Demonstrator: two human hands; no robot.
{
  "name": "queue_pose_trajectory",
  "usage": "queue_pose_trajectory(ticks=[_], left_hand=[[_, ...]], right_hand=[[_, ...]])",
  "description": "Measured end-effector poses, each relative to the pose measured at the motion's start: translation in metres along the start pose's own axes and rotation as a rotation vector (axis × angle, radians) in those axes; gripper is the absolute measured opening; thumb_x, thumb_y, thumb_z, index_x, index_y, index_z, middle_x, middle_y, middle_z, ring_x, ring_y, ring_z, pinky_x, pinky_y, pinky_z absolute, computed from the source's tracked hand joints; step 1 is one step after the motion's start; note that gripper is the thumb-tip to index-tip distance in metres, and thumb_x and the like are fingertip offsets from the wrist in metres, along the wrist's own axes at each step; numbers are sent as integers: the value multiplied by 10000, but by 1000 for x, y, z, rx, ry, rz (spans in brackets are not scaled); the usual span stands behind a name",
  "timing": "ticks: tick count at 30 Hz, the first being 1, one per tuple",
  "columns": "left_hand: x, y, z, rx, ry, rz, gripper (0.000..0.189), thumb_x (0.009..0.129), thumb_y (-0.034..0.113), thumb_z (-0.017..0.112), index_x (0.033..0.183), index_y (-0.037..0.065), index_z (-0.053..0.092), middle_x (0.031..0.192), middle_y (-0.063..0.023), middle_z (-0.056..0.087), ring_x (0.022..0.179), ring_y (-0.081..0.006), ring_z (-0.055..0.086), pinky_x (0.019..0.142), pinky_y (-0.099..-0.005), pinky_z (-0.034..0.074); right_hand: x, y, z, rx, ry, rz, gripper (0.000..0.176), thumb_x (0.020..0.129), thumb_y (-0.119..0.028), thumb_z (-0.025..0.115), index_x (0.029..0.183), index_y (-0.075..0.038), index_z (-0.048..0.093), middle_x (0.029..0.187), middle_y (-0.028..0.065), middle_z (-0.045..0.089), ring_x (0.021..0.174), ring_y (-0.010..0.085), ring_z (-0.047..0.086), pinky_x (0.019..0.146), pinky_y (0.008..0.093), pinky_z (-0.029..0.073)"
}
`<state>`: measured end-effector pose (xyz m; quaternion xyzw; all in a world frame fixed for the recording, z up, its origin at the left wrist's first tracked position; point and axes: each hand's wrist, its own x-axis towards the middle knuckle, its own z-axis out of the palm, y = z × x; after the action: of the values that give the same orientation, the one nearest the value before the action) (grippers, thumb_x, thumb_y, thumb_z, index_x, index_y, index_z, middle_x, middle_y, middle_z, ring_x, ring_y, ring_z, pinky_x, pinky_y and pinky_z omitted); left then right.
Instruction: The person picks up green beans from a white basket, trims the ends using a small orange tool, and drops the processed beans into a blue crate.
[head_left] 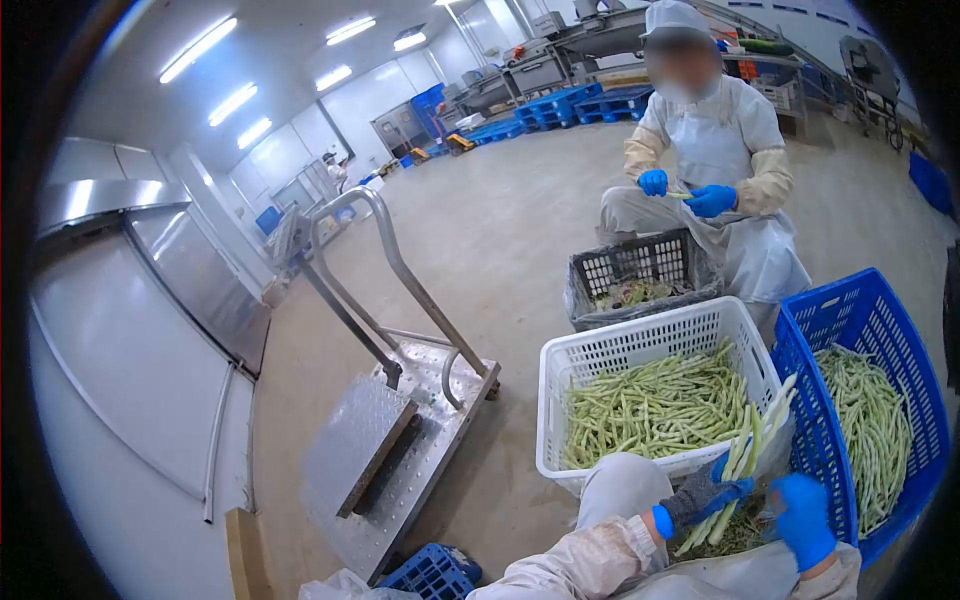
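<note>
My left hand [705,494], in a blue glove with a grey one over part of it, is closed round several long green beans [741,458]. To its right my right hand [803,516], blue-gloved, is held apart from the beans; its fingers are blurred. Dark green scraps [738,530] lie below and between my hands. Just beyond them stands a white crate [555,400] with many green beans inside. A blue crate [796,375] on the right holds more long beans.
A co-worker [722,150] in white sits opposite, a bean between blue-gloved hands. A black crate [640,318] with scraps stands before them. Left are a metal platform cart [440,420] and a small blue crate [432,573]. Blue pallets [560,107] and machinery stand behind.
</note>
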<state>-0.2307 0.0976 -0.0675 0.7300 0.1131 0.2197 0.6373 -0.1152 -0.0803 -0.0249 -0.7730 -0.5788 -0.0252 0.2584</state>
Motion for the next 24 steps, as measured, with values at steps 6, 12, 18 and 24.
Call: queue_pose_trajectory(ticks=[6,12,18,24], left_hand=[[3,31,-19,-478,-161,-364,326,860,249,624,1081,29,531,773,-35,592,645,-116,558,578,-258,471],[12,13,7,-574,70,-348,266,858,207,635,1038,39,536,795,-42,597,682,-127,576,612,-256,485],[0,4,32,-645,182,-301,386,857,202,636,1183,51,494,912,-42,612,782,-127,582,704,-279,486],[-1,14,9,-741,-53,-385,313,885,267,571,1055,5,590,911,-94,606,786,-198,575,746,-327,480]], right_hand=[[-39,94,-18,410,468,504,186,859,-62,528,1026,-22,599,990,146,601,911,274,566,835,360,430],[-30,1,14,998,48,626,430,784,-33,622,1206,-20,538,1060,144,574,963,193,539,859,318,433],[-6,-34,20,738,-25,593,409,787,-21,596,1193,-10,546,842,137,619,759,199,590,680,347,471],[-20,-18,-53,168,214,271,312,753,13,581,1063,-24,602,851,181,597,774,368,577,672,411,460]])
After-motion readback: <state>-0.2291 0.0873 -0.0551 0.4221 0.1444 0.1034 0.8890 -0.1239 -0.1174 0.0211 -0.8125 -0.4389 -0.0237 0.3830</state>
